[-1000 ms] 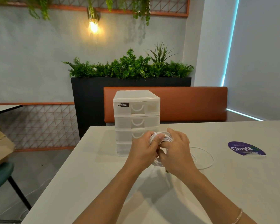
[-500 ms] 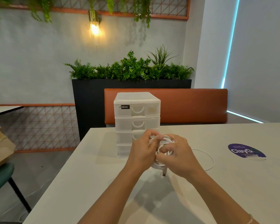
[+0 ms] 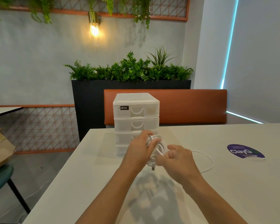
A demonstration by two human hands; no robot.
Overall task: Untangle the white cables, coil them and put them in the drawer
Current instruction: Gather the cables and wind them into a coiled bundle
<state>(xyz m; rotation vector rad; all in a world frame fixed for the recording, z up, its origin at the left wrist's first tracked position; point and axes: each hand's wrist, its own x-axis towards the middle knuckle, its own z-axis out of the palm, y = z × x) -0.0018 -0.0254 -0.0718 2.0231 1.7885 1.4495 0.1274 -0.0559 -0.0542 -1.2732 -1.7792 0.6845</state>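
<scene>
Both forearms are reaching forward from the lower edge of the view and converging toward the middle, held above the tabletop (image 3: 233, 183). The left hand (image 3: 140, 151) is curling its fingers and thumb around a coil of white cable (image 3: 157, 147), its back turned toward the camera. The right hand (image 3: 179, 160) is sitting just beside it, slightly lower and nearer, knuckles up and wrist bent a little inward. Its thumb and forefinger are apparently pinching a strand of the same cable, though motion blur is making the exact contact hard to read. The remaining right fingers are loosely bent.
</scene>
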